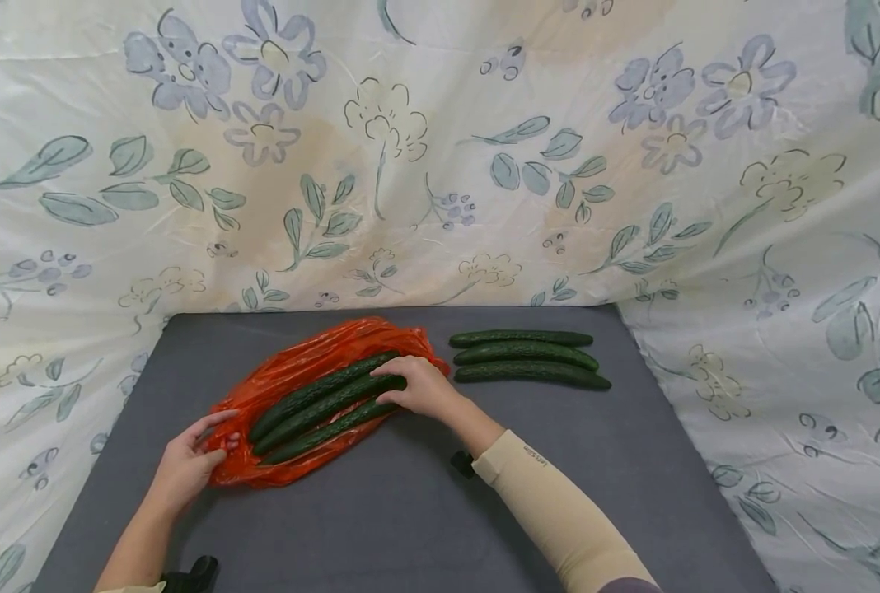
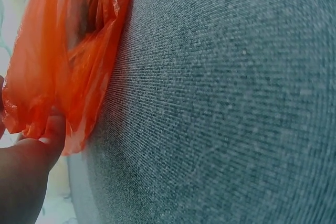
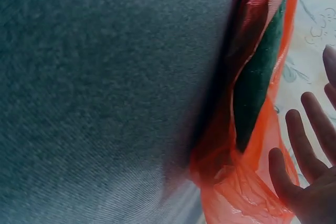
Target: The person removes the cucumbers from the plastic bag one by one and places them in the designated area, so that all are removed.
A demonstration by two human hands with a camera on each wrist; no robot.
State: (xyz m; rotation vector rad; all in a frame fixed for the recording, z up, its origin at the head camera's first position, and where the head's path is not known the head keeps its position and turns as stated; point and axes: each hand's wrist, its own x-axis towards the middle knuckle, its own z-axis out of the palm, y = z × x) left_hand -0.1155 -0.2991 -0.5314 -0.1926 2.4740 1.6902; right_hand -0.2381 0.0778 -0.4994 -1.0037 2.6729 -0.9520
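Note:
A thin orange-red plastic bag (image 1: 302, 362) lies spread on the table, three long dark green cucumbers (image 1: 321, 412) side by side within its folds. My left hand (image 1: 188, 461) pinches the bag's left end between thumb and fingers; the left wrist view has the thumb (image 2: 52, 132) pressed against gathered plastic (image 2: 42, 87). Over the cucumbers' right ends reaches my right hand (image 1: 425, 385), its fingers spread apart. In the right wrist view that hand (image 3: 312, 182) appears with straight fingers beside the bag (image 3: 241, 192), where one cucumber (image 3: 257, 82) shows through the opening.
Three more cucumbers (image 1: 529, 354) lie in a row on the grey table (image 1: 410, 519), right of the bag. A floral cloth (image 1: 440, 165) hangs behind the table and along both sides. Dark wrist-worn devices (image 1: 462, 464) sit under both forearms.

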